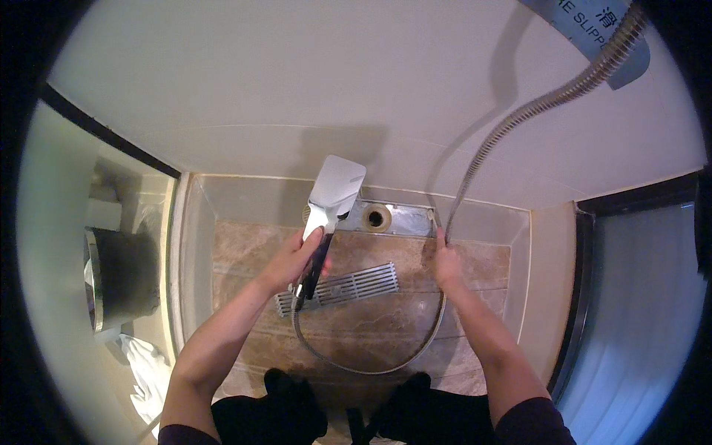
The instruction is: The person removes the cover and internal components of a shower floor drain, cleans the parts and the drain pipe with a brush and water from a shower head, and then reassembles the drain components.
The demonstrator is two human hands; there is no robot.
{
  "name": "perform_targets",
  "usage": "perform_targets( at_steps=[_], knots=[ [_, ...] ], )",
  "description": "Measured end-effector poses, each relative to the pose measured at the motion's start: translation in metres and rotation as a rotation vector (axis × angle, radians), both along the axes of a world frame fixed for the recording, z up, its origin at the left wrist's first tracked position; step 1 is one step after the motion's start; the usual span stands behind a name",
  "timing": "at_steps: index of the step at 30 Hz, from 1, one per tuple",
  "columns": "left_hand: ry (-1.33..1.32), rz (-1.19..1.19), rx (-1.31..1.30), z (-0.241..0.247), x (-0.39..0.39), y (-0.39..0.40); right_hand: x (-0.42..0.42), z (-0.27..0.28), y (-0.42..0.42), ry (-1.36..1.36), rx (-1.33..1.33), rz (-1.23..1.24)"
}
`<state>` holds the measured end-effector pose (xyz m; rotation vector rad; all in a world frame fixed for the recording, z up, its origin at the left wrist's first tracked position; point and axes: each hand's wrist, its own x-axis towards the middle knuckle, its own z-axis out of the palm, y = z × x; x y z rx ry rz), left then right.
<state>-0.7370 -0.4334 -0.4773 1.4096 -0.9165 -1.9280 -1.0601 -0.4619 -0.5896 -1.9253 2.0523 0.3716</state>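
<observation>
My left hand [295,258] is closed around the handles of a white and chrome hand shower [336,183] and a dark-handled tool [319,266] lying against it; their exact overlap is hard to tell. The shower's metal hose [378,371] loops over the floor and rises on the right. My right hand [448,264] is at that hose beside the open floor drain channel [403,218], fingers mostly curled; a small light-coloured piece shows just above them. A slotted metal drain grate [356,286] lies on the brown tiles below the channel.
Pale shower walls [250,83] and a low light ledge [250,194] border the brown tiled floor [389,334]. At left, beyond a glass panel, are a dark bin [125,278] and a white cloth [146,375]. A frosted, dark-framed panel [639,300] stands at right.
</observation>
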Motion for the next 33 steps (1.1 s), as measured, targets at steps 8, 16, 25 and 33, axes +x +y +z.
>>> perform_targets(
  at_steps=[8,16,25,33],
  knots=[
    [0.041,-0.02,-0.065,-0.004,-0.009,-0.004,0.045,-0.009,0.01,-0.454,-0.193,0.096],
    [0.061,0.025,-0.065,-0.014,0.0,0.001,0.011,-0.007,0.002,-0.191,0.033,-0.023],
    [0.056,-0.018,-0.106,-0.011,0.0,0.001,0.014,0.038,-0.017,0.073,0.027,0.371],
    [-0.035,-0.031,-0.077,-0.007,-0.003,-0.001,0.043,0.035,-0.027,0.131,0.205,0.401]
  ],
)
